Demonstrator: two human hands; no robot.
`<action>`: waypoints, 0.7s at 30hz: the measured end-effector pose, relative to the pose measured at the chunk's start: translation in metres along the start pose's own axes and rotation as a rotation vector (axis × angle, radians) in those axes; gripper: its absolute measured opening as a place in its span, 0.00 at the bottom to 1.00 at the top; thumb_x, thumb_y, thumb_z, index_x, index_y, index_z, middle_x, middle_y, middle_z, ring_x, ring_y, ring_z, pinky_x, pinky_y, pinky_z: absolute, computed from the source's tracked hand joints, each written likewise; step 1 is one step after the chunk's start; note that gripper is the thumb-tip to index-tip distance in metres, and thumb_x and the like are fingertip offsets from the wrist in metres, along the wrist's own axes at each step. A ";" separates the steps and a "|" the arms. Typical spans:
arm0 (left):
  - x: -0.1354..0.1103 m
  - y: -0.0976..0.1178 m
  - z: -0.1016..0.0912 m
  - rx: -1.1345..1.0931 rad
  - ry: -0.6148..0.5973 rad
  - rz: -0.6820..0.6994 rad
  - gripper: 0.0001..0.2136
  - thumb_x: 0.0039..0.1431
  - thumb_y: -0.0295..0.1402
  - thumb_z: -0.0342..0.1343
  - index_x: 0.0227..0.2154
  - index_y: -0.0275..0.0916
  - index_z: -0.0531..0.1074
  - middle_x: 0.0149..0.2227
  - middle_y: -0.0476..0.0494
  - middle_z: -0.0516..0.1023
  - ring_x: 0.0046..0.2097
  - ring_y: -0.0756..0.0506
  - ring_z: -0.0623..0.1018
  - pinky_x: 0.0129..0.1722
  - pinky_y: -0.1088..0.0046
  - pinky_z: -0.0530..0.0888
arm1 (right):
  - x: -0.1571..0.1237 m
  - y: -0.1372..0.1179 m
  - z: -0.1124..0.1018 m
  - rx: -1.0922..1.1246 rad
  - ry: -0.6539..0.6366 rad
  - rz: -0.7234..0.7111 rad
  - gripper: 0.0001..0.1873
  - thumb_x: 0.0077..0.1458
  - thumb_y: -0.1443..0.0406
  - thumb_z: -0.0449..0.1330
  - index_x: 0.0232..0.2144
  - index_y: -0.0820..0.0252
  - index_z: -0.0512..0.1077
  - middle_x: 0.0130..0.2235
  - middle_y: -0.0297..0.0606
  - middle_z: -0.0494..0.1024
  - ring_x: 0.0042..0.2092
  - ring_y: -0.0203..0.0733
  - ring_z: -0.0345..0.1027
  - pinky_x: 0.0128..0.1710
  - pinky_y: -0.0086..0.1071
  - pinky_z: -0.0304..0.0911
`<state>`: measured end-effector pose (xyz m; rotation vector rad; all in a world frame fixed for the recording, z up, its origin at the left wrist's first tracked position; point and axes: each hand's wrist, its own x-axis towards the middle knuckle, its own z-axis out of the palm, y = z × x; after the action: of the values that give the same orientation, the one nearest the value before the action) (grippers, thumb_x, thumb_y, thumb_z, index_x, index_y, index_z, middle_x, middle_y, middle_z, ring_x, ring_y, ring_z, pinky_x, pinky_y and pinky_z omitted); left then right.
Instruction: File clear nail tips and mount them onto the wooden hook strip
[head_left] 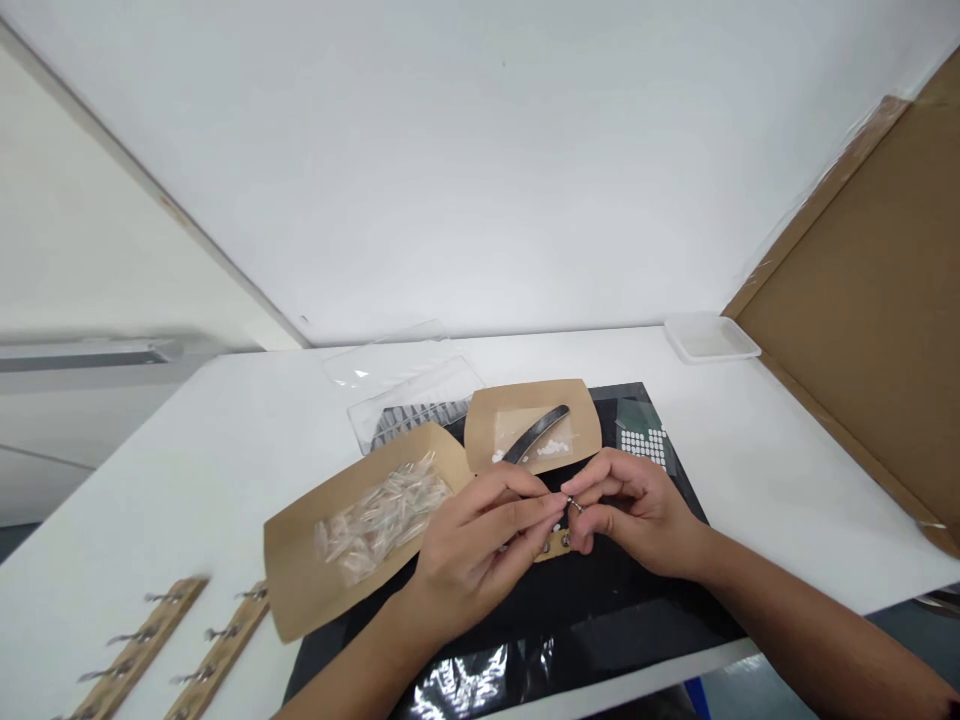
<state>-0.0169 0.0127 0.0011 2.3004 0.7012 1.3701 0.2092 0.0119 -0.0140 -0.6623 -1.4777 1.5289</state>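
My left hand (480, 545) and my right hand (637, 510) meet over a black mat (600, 610), fingertips pinched together on a tiny metal piece (574, 504). Just under them lies a small wooden strip (559, 542) with metal studs, mostly hidden by my fingers. Left of my hands a brown paper tray (300, 540) holds several clear nail tips (382, 515). Behind my hands a second brown paper tray (585, 405) holds a dark nail file (536, 432) and some white bits.
A clear plastic box (420, 405) with nail tips stands behind the trays. A sheet of white dots (645, 443) lies right of the file tray. Two wooden strips with metal clips (150, 640) lie front left. A white tray (709, 338) and cardboard panel (877, 300) are at right.
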 end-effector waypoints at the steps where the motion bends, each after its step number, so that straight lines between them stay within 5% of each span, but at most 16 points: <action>1: 0.001 0.001 0.000 0.003 0.002 0.004 0.15 0.65 0.17 0.60 0.49 0.40 0.80 0.41 0.42 0.79 0.33 0.51 0.82 0.30 0.78 0.80 | 0.000 -0.001 -0.001 0.023 -0.008 0.027 0.10 0.63 0.65 0.70 0.46 0.57 0.77 0.32 0.33 0.85 0.30 0.35 0.81 0.33 0.30 0.79; 9: 0.002 0.000 0.002 -0.030 0.029 0.004 0.12 0.63 0.17 0.62 0.45 0.38 0.80 0.39 0.41 0.80 0.34 0.49 0.81 0.26 0.79 0.77 | 0.004 0.001 -0.002 0.191 -0.049 0.147 0.10 0.62 0.65 0.72 0.43 0.59 0.76 0.30 0.32 0.85 0.29 0.33 0.80 0.32 0.28 0.78; 21: 0.001 -0.002 0.006 0.031 0.063 0.010 0.11 0.64 0.18 0.62 0.45 0.38 0.81 0.37 0.43 0.81 0.36 0.49 0.81 0.34 0.76 0.80 | 0.007 0.010 0.003 0.233 0.013 0.144 0.11 0.61 0.64 0.72 0.41 0.60 0.75 0.31 0.33 0.86 0.30 0.35 0.82 0.33 0.28 0.79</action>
<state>-0.0120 0.0146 -0.0022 2.2961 0.7371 1.4520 0.2017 0.0173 -0.0218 -0.6487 -1.2385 1.7713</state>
